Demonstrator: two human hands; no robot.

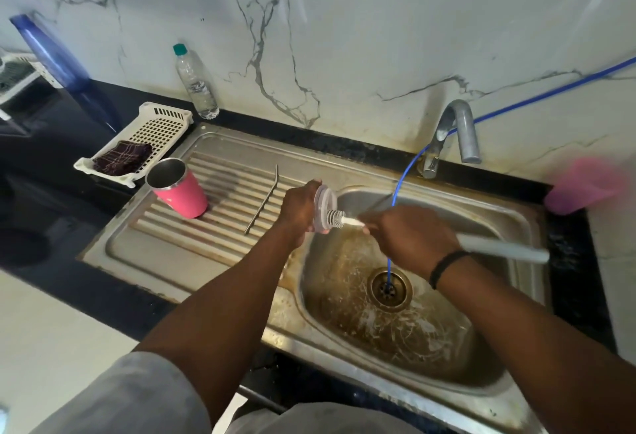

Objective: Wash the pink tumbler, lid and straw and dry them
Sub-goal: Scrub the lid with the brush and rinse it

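While the left hand (298,206) grips the lid (322,208) on edge over the basin's left rim, the right hand (413,235) clasps the brush (335,217) against it. Left of both, straw (262,204) runs near-to-far; tumbler (179,189) stands farther left.

A: What sort of place?

B: Home kitchen; stainless sink (406,299) w/ ribbed drainboard (220,206) set in a dark counter (44,144); marble-look wall (344,37) behind; curved tap (457,130) at far right.

A: Anything else domestic?

B: Yes; white plastic basket (161,123) w/ folded dark cloth (122,156) far left of the drainboard; clear water bottle (196,82) against the wall; blue bottle (51,51) further left; thin blue hose (402,175) running into the drain (389,287); basin stained & scratched.
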